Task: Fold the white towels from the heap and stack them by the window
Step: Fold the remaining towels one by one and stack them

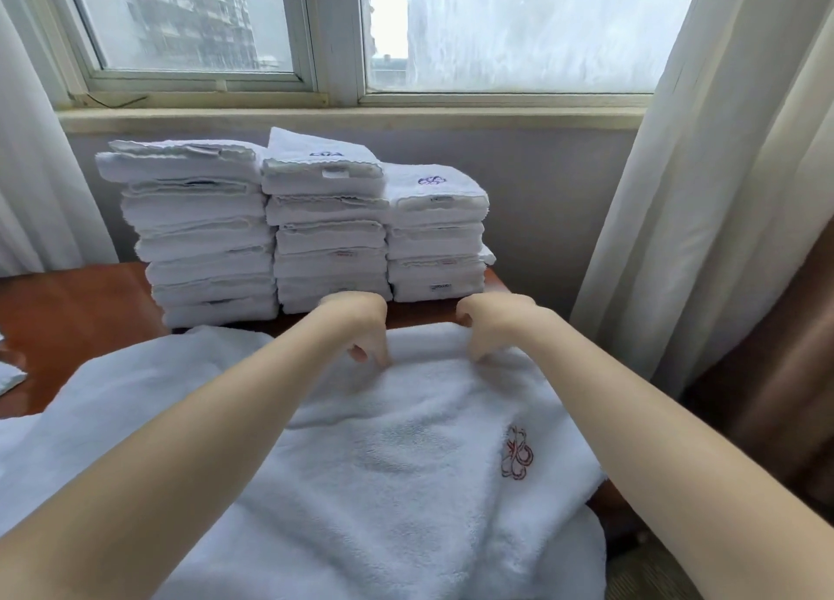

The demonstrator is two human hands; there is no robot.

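Observation:
A white towel (pixel 406 441) with a red embroidered flower lies spread over the near part of the wooden table (pixel 67 328). My left hand (pixel 361 324) and my right hand (pixel 489 328) both pinch its far edge with curled fingers, a short way apart. Just beyond my hands, under the window, stand three stacks of folded white towels: a tall left stack (pixel 198 234), a middle stack (pixel 329 225) and a lower right stack (pixel 435 234). More white towel cloth (pixel 126 401) spreads under my left forearm.
White curtains hang at the left (pixel 40 184) and at the right (pixel 704 193). A window sill (pixel 352 118) runs above the stacks. A brown upholstered surface (pixel 785 396) stands at the right. A bit of white cloth (pixel 9 378) shows at the left edge.

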